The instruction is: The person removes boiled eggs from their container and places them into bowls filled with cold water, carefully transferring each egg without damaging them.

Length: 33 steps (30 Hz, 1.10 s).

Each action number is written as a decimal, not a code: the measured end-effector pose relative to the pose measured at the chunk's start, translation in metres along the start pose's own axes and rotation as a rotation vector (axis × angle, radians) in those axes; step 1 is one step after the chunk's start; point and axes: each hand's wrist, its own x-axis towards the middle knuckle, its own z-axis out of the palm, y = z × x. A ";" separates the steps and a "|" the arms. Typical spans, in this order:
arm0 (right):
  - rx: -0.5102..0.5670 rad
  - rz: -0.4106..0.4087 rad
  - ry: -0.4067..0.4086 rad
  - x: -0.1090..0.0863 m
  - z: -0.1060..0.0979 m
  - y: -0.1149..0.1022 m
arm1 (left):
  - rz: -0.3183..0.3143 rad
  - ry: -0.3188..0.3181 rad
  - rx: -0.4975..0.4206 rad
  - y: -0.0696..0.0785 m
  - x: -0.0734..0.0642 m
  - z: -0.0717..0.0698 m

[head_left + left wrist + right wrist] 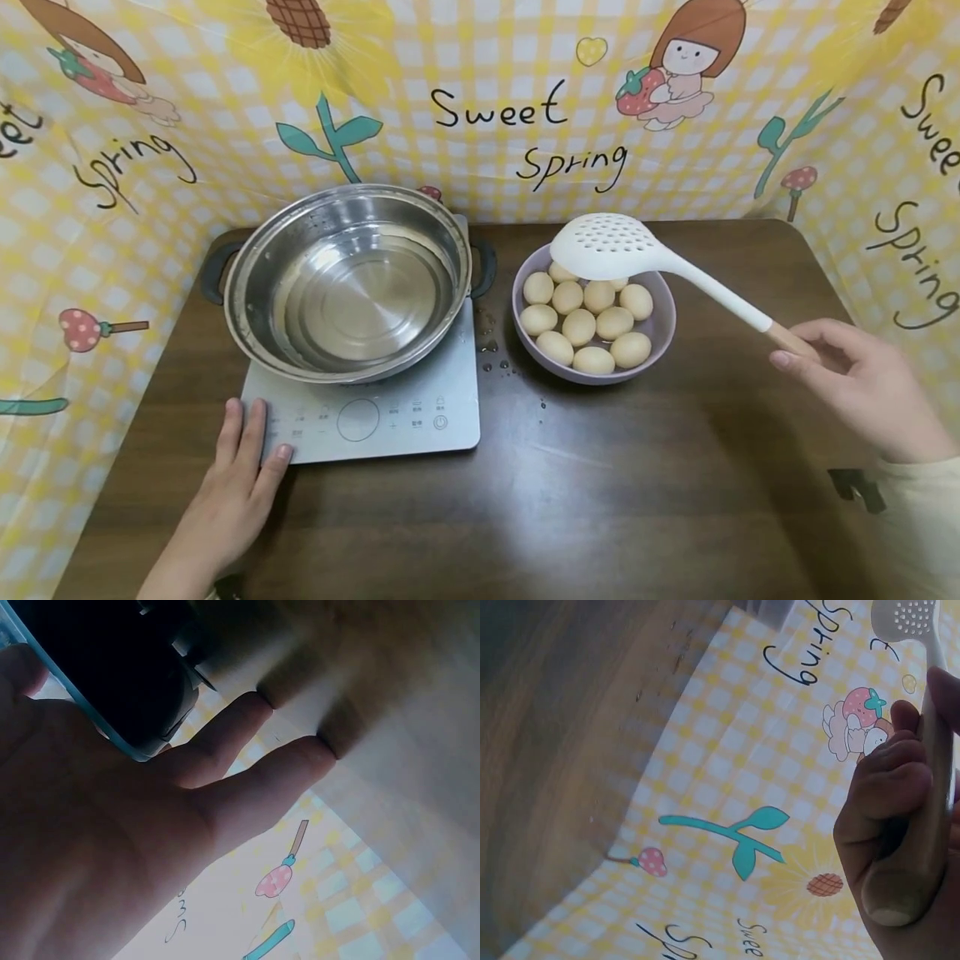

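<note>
My right hand point(870, 379) grips the wooden handle end of a white slotted spoon point(607, 246). Its perforated head is over the back of a purple bowl point(592, 377) full of brown eggs point(577, 327), hiding some of them. In the right wrist view, fingers curl round the wooden handle point(919, 847). With its fingers extended, my left hand point(236, 487) touches the front left corner of a white induction cooktop point(405, 437). On the cooktop stands a wide steel pot point(273, 258) with dark side handles and clear water inside.
Water drops point(489, 346) dot the brown wooden table point(585, 508) between cooktop and bowl. A yellow checked cloth point(480, 50) printed with cartoons and the words "Sweet Spring" encloses the back and both sides. A small dark object point(857, 487) shows by the right sleeve point(918, 508).
</note>
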 end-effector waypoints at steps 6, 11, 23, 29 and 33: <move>0.135 0.073 -0.026 -0.001 0.005 0.001 | 0.002 0.025 0.030 -0.008 -0.002 0.002; 0.282 0.075 -0.016 0.001 0.010 0.009 | -0.022 0.015 0.059 -0.016 -0.001 0.002; 0.127 0.358 -0.191 -0.004 0.028 0.042 | 0.045 0.042 0.062 -0.017 0.012 0.013; 0.190 0.428 -0.220 -0.003 0.044 0.047 | 0.065 0.064 0.065 -0.015 0.012 0.017; 0.109 0.428 -0.246 -0.004 0.054 0.048 | 0.083 0.102 0.055 -0.017 0.011 0.018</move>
